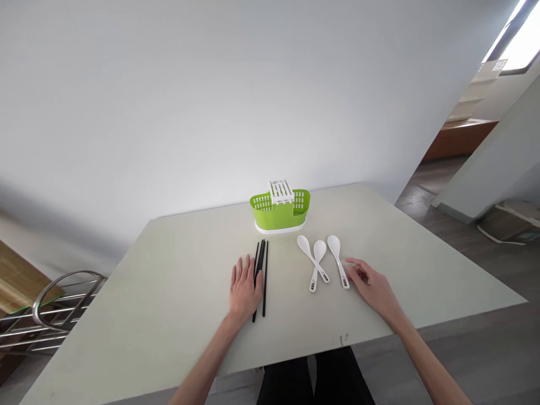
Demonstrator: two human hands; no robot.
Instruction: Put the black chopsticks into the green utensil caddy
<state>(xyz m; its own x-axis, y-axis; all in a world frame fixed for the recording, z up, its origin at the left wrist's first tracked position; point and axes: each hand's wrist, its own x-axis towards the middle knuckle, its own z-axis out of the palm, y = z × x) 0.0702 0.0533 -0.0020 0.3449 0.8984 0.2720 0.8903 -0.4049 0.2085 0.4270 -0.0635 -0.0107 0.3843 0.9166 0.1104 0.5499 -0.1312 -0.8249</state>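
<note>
My left hand point(245, 291) lies flat with its fingers stretched out, at the left edge of several black chopsticks point(265, 281). Its thumb side covers part of them, and I cannot tell how firmly it touches. Three white spoons lie to the right of the chopsticks: a slanted spoon point(303, 244) crosses over the handle of the middle spoon point(319, 249), and the right spoon point(334, 246) lies apart. Just right of that last spoon's handle rests my right hand point(377, 288), loosely curved, index finger extended, holding nothing visible.
Behind the utensils stands a green cutlery basket point(276, 218) with a white base and a white slatted piece on top. The pale table point(189, 270) backs onto a white wall point(189, 101). A metal rack point(46, 315) is at the left, off the table.
</note>
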